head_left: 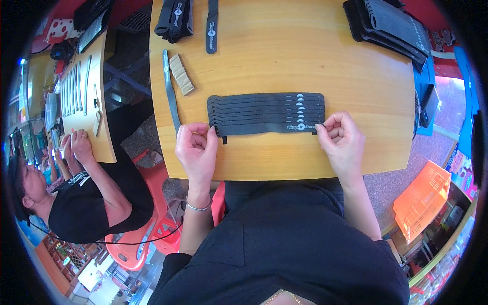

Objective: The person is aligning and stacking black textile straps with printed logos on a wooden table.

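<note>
Several black fabric straps (254, 113) with white printing lie on the wooden table in front of me. They overlap in a stepped row, one below another, with their rounded ends lined up on both sides. My left hand (197, 147) has thumb and forefinger pinched at the lower left end of the nearest strap. At its lower right end, my right hand (342, 142) pinches in the same way, with the other fingers curled in. Small dark tabs stick out below the nearest strap, close to each hand. A bracelet circles my left wrist.
A loose strap (169, 86) and a beige pleated strip (181, 75) lie left on the table (284, 157). Behind are a strap bundle (174, 23), a single strap (212, 28) and a strap pile (389, 28). An orange basket (424, 198) stands right; a co-worker (96, 203) sits left.
</note>
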Available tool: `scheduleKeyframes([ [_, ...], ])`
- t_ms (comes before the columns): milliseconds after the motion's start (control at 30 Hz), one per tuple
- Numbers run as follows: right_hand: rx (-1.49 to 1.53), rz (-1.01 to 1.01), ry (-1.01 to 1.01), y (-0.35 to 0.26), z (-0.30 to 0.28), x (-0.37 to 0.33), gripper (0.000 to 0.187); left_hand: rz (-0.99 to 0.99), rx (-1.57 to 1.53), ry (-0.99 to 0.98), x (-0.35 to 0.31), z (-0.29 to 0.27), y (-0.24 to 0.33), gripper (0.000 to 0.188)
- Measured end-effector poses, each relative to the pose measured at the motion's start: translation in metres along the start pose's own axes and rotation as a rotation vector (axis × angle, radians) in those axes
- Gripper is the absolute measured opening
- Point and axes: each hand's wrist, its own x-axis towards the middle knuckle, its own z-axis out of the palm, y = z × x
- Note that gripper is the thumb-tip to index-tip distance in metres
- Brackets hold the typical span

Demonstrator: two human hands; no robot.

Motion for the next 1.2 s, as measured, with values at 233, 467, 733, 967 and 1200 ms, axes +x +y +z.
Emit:
scheduleKeyframes([
  [233,-0.036,-0.053,0.018,0.002,0.002,0.0,0.018,-0.015,-0.122,0.041,-0.009,0.0,0.002,0.009],
  [467,-0.034,-0.07,0.028,0.001,-0.001,-0.002,0.018,0.612,0.285,-0.193,-0.022,-0.004,0.036,0.042],
  [733,-0.031,-0.076,0.013,0.002,-0.001,-0.001,0.019,0.649,0.444,-0.546,-0.042,0.028,0.055,0.07],
  [967,-0.015,-0.095,0.012,0.005,-0.002,-0.001,0.019,0.663,0.538,-0.596,-0.046,0.04,0.06,0.076],
  [1200,-0.028,-0.101,0.005,0.003,-0.003,-0.001,0.019,0.664,0.577,-0.585,-0.047,0.043,0.059,0.074],
])
